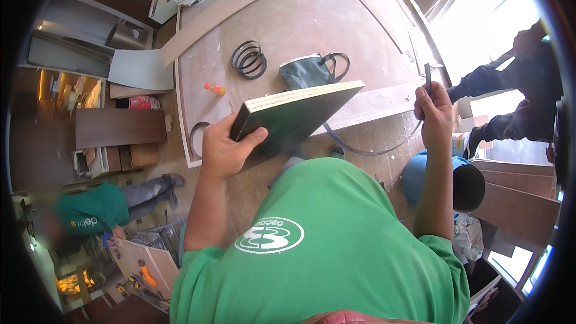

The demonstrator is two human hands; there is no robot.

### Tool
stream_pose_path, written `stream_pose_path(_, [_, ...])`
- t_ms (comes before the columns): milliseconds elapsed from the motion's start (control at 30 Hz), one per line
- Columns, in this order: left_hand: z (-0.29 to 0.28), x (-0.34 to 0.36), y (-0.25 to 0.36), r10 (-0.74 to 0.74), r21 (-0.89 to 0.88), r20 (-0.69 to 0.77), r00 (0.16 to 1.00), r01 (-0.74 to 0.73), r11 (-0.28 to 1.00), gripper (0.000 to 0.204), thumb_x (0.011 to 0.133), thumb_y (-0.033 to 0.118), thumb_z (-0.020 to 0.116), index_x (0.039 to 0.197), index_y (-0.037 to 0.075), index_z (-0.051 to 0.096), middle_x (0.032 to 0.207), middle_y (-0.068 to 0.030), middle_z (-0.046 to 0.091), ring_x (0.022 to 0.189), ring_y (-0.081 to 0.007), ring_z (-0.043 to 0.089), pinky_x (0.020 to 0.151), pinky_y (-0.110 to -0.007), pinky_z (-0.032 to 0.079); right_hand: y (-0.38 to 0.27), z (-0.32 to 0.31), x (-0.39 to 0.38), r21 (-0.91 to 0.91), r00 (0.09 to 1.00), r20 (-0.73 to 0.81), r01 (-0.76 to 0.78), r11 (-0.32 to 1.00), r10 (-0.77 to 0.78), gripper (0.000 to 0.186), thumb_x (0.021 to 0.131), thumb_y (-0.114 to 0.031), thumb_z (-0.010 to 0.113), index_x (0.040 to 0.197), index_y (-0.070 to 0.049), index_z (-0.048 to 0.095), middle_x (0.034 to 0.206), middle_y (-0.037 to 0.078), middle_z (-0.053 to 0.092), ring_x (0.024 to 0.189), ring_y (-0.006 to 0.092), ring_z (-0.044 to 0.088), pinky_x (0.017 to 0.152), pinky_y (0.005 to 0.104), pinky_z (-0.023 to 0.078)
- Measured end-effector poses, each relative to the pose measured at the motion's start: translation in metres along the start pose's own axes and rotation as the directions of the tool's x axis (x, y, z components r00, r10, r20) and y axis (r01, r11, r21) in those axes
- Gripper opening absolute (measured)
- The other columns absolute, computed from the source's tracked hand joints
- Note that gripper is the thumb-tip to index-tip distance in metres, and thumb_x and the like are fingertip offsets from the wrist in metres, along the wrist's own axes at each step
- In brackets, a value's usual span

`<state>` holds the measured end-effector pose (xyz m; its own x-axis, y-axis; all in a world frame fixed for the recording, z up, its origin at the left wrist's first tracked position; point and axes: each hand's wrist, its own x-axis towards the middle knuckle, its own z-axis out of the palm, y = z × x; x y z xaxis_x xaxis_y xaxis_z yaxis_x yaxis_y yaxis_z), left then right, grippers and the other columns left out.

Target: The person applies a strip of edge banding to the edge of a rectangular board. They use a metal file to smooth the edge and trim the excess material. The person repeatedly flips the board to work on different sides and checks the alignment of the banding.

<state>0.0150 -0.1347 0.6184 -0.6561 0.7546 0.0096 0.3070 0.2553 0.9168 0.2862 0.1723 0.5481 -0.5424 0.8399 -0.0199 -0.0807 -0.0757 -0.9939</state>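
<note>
My left hand (231,144) grips one end of a dark-faced board (294,123), thumb on its face and the fingers mostly hidden behind. Pale plywood layers show along the board's upper edge, and it is tilted in front of me. Off to the right, my right hand (435,111) is closed around a thin dark edging strip (372,152). A short end sticks up above the fist; the rest curves down and left, passing out of sight behind the board. On the worktable, beyond the board, lie a loose coil of dark strip (249,61) and a dark green bag-like container (300,72) with a black loop.
The large worktable (336,18) also bears small red-capped bottles (215,89). Close on my right stands a blue drum-like object (420,180) with a black top. Another person in a green top (90,210) is at the left; dark-clothed legs (498,102) show at the right.
</note>
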Motion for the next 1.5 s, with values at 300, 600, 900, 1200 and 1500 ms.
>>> stream_pose_path(300, [-0.011,-0.013,0.003,0.119,-0.013,-0.13,0.984,-0.121,0.993,0.03,0.088,0.009,0.08,0.113,-0.004,0.071,0.094,-0.004,0.075,0.082,-0.0086,0.065,0.077,-0.025,0.052,0.061,0.015,0.002,0.493,0.914,0.142,-0.399,0.773,0.38,0.01,0.097,-0.008,0.064,0.101,-0.006,0.056,0.075,0.006,0.055,0.068,0.022,0.06,0.06,0.0323,0.05])
stream_pose_path(600, [0.032,-0.003,0.017,0.24,-0.085,-0.358,0.902,-0.288,0.954,0.021,0.091,0.01,0.078,0.104,-0.004,0.069,0.089,-0.0007,0.07,0.077,-0.0081,0.059,0.071,-0.024,0.05,0.011,0.092,0.055,0.287,0.934,0.255,-0.321,0.903,0.251,0.017,0.098,-0.012,0.063,0.107,0.002,0.066,0.072,0.002,0.053,0.065,0.0149,0.056,0.06,0.0283,0.045])
stream_pose_path(900, [-0.034,0.0,0.045,0.07,-0.56,-0.292,0.954,-0.23,0.796,0.025,0.092,0.004,0.074,0.114,-0.004,0.069,0.103,-0.0058,0.071,0.09,-0.0107,0.064,0.082,-0.024,0.053,0.005,0.046,0.107,0.154,0.984,0.18,-0.008,0.988,-0.02,0.04,0.107,-0.032,0.054,0.125,0.003,0.061,0.11,0.007,0.066,0.083,0.0122,0.055,0.074,0.0271,0.046])
stream_pose_path(1200, [-0.049,0.019,0.051,0.208,-0.358,-0.329,0.921,-0.326,0.875,0.055,0.093,0.011,0.074,0.142,0.0,0.051,0.135,-0.0131,0.061,0.117,-0.0168,0.06,0.105,-0.033,0.048,-0.03,0.068,0.081,0.356,0.969,0.065,0.2,0.913,-0.237,0.049,0.103,-0.031,0.06,0.13,0.009,0.053,0.123,0.02,0.063,0.114,0.0302,0.063,0.102,0.0436,0.051])
stream_pose_path(1500, [-0.046,0.035,0.053,0.578,0.152,-0.371,0.727,-0.567,0.81,0.078,0.095,0.01,0.071,0.158,0.0,0.027,0.161,-0.0156,0.037,0.148,-0.0223,0.033,0.12,-0.035,0.027,-0.04,0.056,0.063,0.348,0.979,0.048,0.169,0.922,-0.198,0.051,0.107,-0.034,0.053,0.134,0.009,0.051,0.129,0.019,0.061,0.117,0.029,0.062,0.104,0.0431,0.049])
